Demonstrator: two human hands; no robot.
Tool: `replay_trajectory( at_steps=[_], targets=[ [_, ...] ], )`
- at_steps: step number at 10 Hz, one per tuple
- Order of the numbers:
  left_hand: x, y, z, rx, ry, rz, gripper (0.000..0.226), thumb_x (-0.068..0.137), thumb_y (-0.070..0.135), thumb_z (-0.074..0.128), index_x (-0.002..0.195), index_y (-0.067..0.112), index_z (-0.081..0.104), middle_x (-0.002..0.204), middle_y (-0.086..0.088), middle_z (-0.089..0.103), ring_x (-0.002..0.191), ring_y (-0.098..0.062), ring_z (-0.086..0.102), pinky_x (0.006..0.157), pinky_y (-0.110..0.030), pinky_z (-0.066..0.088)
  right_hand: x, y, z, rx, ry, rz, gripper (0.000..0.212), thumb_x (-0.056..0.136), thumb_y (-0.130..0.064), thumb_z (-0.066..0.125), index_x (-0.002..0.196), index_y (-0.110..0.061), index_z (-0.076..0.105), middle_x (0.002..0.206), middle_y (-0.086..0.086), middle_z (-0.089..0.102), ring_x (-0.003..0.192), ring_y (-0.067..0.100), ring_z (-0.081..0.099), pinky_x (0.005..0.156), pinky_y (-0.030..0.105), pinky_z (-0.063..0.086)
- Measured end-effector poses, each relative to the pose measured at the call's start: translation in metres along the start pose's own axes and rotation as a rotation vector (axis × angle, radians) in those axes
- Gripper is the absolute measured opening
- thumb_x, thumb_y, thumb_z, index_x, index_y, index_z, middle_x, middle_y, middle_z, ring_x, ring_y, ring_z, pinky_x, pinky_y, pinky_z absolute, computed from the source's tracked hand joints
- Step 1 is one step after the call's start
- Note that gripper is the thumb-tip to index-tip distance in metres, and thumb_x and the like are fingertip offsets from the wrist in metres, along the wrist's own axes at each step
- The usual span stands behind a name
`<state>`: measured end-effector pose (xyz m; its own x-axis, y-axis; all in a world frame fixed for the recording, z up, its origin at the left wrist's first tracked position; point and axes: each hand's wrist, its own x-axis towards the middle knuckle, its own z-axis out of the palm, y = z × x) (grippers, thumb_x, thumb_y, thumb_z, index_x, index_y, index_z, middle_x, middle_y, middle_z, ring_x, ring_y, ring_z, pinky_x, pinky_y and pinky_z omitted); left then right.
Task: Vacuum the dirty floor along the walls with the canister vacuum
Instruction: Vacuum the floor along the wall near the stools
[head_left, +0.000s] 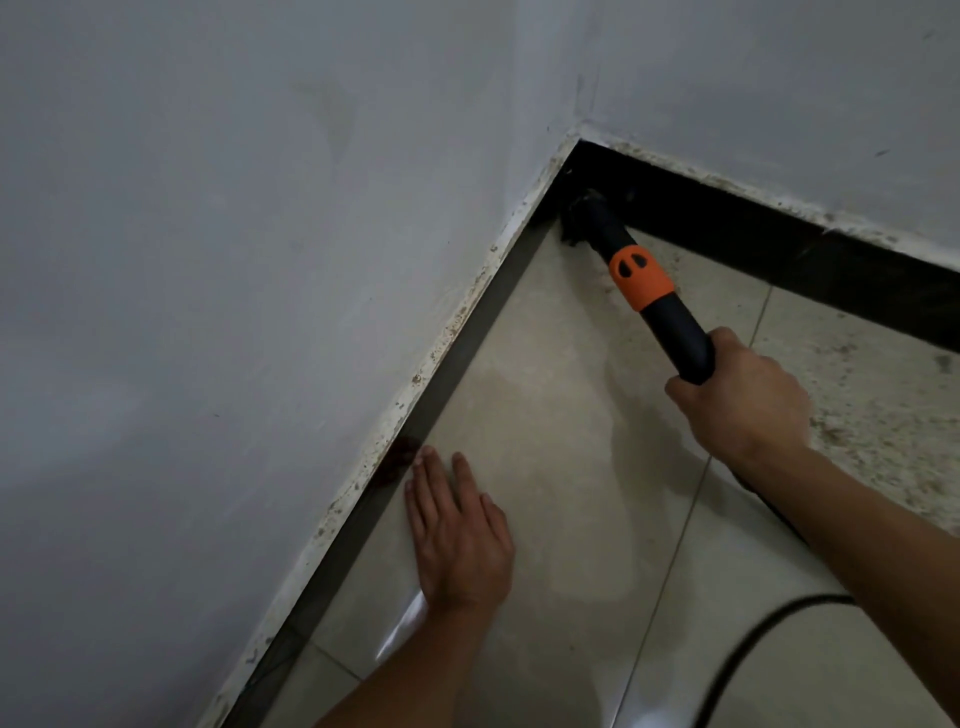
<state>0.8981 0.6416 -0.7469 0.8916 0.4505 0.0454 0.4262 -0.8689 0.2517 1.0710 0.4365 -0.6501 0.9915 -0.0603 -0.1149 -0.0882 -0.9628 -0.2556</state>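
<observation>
The black plastic vacuum wand with an orange collar (655, 304) slants into the corner, its dark nozzle (586, 217) touching the beige tiled floor (540, 405) where the black skirting strips (753, 228) meet. The right hand (743, 400) curls tightly round the wand's upper end. The left hand (460, 535) lies flat, fingers straight, on the tile beside the skirting. Brown grit (883, 447) speckles the floor at right; a thin black cable (737, 652) curves below.

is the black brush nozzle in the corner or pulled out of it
In the corner. The black brush nozzle on the black-and-orange vacuum wand sits where the dark skirting boards meet; the right hand grips the wand.
</observation>
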Motion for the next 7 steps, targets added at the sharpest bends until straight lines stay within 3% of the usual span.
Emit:
replay_trajectory(
  at_steps=[3,5,6,7],
  targets=[
    [0.003,-0.004,-0.002,-0.007,0.005,-0.001,0.052,0.091,0.025,0.035,0.133,-0.001,0.051,0.146,-0.029,0.037,0.136,-0.042,0.035,0.113,-0.051,0.027,-0.003,-0.018,-0.009,-0.128,-0.076,-0.057,0.036,0.091,-0.047,0.061,0.106,-0.019,0.044,0.063,-0.001,0.044,0.052,0.021,0.048,0.051,0.031,0.038],
    [0.004,0.000,-0.003,-0.009,0.012,-0.008,0.052,0.089,0.024,0.036,0.132,-0.001,0.052,0.145,-0.029,0.039,0.135,-0.042,0.036,0.113,-0.050,0.027,-0.033,0.054,-0.035,-0.166,-0.049,0.057,0.032,0.092,-0.039,0.065,0.106,-0.018,0.045,0.062,0.001,0.050,0.048,0.021,0.051,0.046,0.029,0.042],
    [0.003,0.001,-0.004,-0.012,0.009,-0.006,0.052,0.089,0.024,0.036,0.132,-0.002,0.052,0.145,-0.030,0.039,0.135,-0.042,0.036,0.113,-0.050,0.027,-0.037,0.051,-0.038,-0.148,-0.067,0.061,0.032,0.092,-0.040,0.064,0.107,-0.020,0.045,0.064,0.003,0.053,0.050,0.022,0.055,0.050,0.036,0.052],
    [0.002,0.001,-0.004,-0.010,0.010,-0.001,0.052,0.089,0.023,0.037,0.132,-0.002,0.052,0.144,-0.030,0.039,0.135,-0.042,0.036,0.113,-0.050,0.027,-0.029,0.028,-0.034,-0.108,-0.069,0.019,0.030,0.092,-0.042,0.062,0.105,-0.020,0.045,0.067,0.002,0.053,0.053,0.021,0.055,0.052,0.035,0.051]
  ],
)
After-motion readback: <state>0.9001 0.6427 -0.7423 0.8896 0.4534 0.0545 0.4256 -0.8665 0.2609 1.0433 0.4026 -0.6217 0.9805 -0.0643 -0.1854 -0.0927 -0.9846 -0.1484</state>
